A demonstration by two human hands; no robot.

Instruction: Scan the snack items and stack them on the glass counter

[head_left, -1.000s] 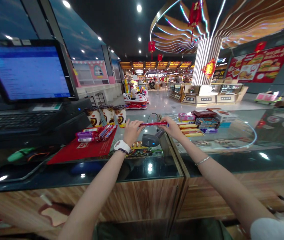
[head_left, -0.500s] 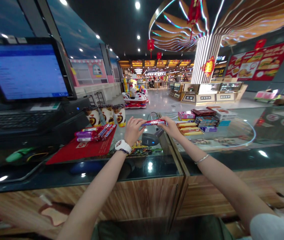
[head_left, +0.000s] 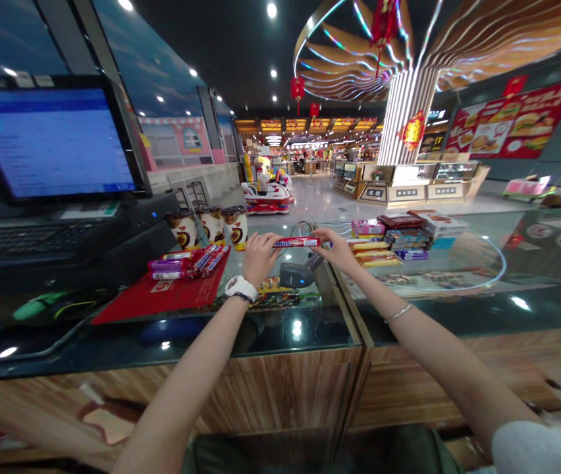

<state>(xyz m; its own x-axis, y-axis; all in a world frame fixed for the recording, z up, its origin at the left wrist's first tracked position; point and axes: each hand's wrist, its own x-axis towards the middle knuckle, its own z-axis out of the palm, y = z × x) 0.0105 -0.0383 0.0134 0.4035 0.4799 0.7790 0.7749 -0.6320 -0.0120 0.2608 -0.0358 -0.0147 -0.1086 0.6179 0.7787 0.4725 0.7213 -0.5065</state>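
Observation:
A red Mentos candy roll [head_left: 296, 242] is held level above the glass counter. My left hand [head_left: 259, 255] pinches its left end, covering the start of the printed name. The right end sits between the fingers of my right hand [head_left: 334, 250]. Just below the roll, a dark barcode scanner [head_left: 296, 274] with a small blue light rests on the counter. To the left, several candy rolls [head_left: 189, 261] in purple and red wrappers lie on a red mat [head_left: 166, 299].
Three lidded cups [head_left: 211, 225] stand behind the mat. A monitor [head_left: 53, 141] and keyboard [head_left: 38, 243] occupy the left. Stacked snack boxes and packets [head_left: 399, 237] lie on the right of the glass counter [head_left: 458, 263]. Beyond is a mall floor with a kiddie ride [head_left: 267, 191].
Both hands have shifted slightly left with the candy roll. It now lies more level, and its white label patch faces me more fully.

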